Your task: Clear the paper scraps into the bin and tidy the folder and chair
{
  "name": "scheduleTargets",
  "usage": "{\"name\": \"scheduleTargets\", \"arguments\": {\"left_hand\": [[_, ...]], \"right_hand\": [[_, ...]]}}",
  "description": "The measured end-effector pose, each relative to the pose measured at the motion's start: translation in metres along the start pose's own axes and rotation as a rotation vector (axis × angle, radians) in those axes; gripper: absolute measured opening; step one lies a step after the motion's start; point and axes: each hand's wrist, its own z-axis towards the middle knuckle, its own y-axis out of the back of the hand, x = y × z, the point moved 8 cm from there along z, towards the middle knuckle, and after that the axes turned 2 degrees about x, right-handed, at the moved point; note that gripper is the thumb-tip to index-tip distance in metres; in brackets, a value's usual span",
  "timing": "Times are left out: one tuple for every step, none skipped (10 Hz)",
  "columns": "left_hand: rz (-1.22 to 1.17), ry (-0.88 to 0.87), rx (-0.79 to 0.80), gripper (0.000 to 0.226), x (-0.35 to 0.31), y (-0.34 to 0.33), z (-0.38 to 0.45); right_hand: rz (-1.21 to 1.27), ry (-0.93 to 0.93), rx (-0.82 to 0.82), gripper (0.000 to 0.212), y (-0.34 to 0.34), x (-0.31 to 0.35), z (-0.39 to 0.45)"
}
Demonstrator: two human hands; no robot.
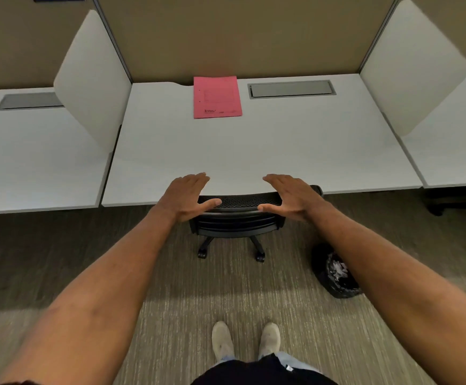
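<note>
- At the front edge of the white desk (254, 151), a black mesh-backed chair (237, 209) stands pushed in, its backrest top level with the desk edge and its wheeled base on the carpet (115, 245) below.
- Left hand (187, 195) is spread flat with fingers extended forward over the desk edge and thumb pointing inward across the top of the chair back; it holds nothing, and whether the palm touches the chair cannot be told.
- Right hand (293, 195) mirrors it at the other end of the backrest, fingers open and straight, thumb turned inward, gripping nothing.
- Pink folder (217, 97) lies flat and closed at the back of the desk, against the beige partition (240, 31), just left of a grey cable hatch (291, 89).
- Black-lined bin (334, 273) sits on the carpet right of the chair, partly hidden behind the right forearm, with white paper scraps (337, 269) inside it.
- White side dividers (95, 79) flank the desk on both sides.
- Two pale shoes (222, 341) stand on the carpet at the bottom of the view.
</note>
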Motion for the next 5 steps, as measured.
{"name": "scheduleTargets", "arguments": {"left_hand": [[0.059, 0.041, -0.023, 0.092, -0.003, 0.011, 0.01], [0.104, 0.056, -0.065, 0.089, -0.007, 0.024, 0.015], [0.174, 0.088, -0.173, 0.087, -0.008, 0.049, 0.022], [0.255, 0.099, -0.321, 0.086, -0.009, 0.087, 0.031], [0.288, 0.096, -0.429, 0.085, -0.013, 0.114, 0.032]], "right_hand": [[-0.037, -0.083, -0.041, 0.098, 0.008, -0.009, 0.004], [-0.082, -0.119, -0.06, 0.097, 0.014, -0.011, 0.007], [-0.13, -0.163, -0.112, 0.089, 0.036, -0.012, 0.011], [-0.203, -0.178, -0.239, 0.081, 0.076, -0.011, 0.02], [-0.245, -0.162, -0.352, 0.077, 0.104, -0.005, 0.026]]}}
